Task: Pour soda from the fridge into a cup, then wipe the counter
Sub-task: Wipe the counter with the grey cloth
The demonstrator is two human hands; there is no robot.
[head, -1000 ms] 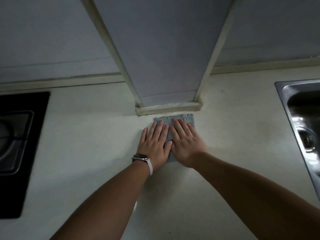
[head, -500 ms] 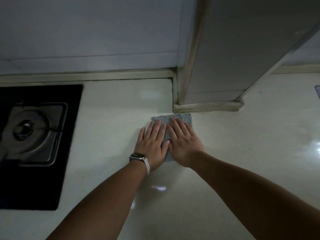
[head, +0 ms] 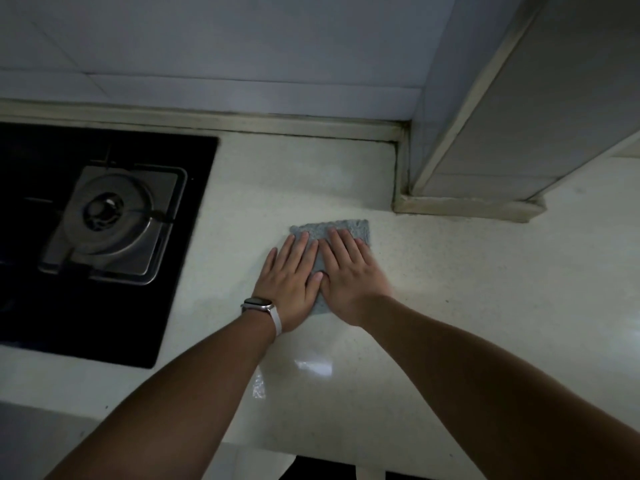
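Note:
A grey-blue cloth (head: 349,228) lies flat on the pale counter (head: 485,289), just in front of the tiled column's base. My left hand (head: 289,282), with a watch on its wrist, presses flat on the cloth's left part with straight fingers. My right hand (head: 349,275) lies beside it, thumbs touching, and presses flat on the cloth's right part. Most of the cloth is hidden under both palms. No soda or cup is in view.
A black gas hob (head: 86,237) with a steel burner (head: 110,216) is set into the counter at the left. A tiled column (head: 485,133) juts out at the back right. The tiled wall (head: 207,64) runs behind. The counter's front edge (head: 311,455) is near me.
Both hands have slid the cloth leftwards along the counter, away from the sink, which has left the view, and toward the hob. The column now stands to the right of the cloth.

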